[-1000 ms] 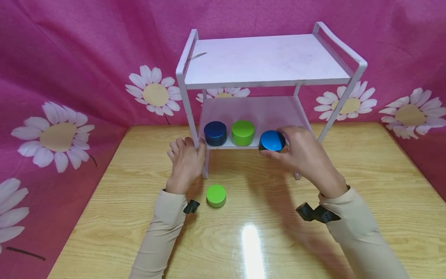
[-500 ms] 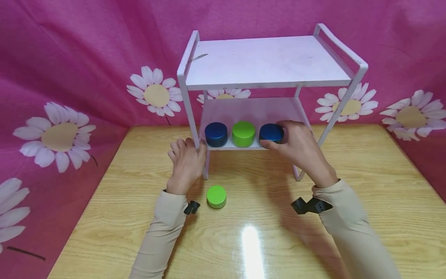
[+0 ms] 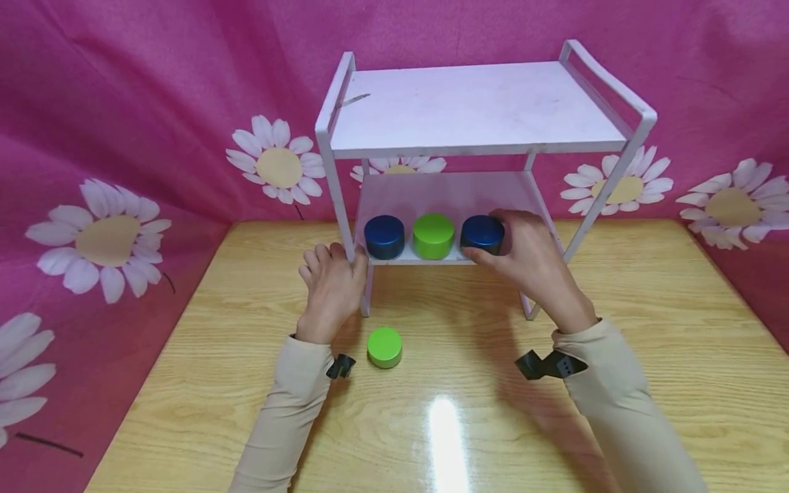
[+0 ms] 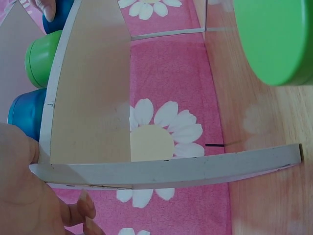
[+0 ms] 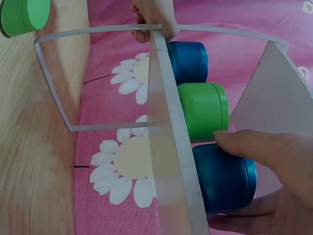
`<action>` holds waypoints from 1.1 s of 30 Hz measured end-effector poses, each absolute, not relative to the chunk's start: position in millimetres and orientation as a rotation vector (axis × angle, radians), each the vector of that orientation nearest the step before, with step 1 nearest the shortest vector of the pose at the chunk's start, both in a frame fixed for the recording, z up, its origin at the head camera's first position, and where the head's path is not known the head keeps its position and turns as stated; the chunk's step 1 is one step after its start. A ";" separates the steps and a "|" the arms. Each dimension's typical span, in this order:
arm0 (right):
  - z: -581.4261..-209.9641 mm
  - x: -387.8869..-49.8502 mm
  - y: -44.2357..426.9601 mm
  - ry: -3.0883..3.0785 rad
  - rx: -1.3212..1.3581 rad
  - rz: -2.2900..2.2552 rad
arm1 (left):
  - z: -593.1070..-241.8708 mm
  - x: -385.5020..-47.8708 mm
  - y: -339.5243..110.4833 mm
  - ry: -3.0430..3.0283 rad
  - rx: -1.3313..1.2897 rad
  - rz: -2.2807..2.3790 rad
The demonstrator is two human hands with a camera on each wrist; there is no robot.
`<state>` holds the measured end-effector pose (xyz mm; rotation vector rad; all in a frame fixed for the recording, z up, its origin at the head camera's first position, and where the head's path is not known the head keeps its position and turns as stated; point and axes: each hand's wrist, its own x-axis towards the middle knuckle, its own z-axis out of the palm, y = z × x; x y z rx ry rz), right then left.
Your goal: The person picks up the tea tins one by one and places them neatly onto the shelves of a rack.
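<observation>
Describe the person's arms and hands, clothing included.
The left sleeve and right sleeve are long, plain beige and close-fitting. The left hand and right hand are ungloved. Also worn: a blocky black left wrist device and a black right wrist device.

Room lying behind the grip

Just left of the grip of the right hand (image 3: 533, 261), a green container (image 3: 433, 237) is standing in the way; the upper shelf (image 3: 481, 106) is spanning above, a post (image 3: 607, 192) is rising rightward. Behind, the lower shelf (image 3: 444, 190) is leaving room.
</observation>
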<state>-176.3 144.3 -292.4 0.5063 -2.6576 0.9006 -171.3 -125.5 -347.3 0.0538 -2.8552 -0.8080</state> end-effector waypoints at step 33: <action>-294.5 -174.2 144.6 -2.624 0.555 0.923 | -349.2 -170.9 -125.7 -2.842 0.045 -0.799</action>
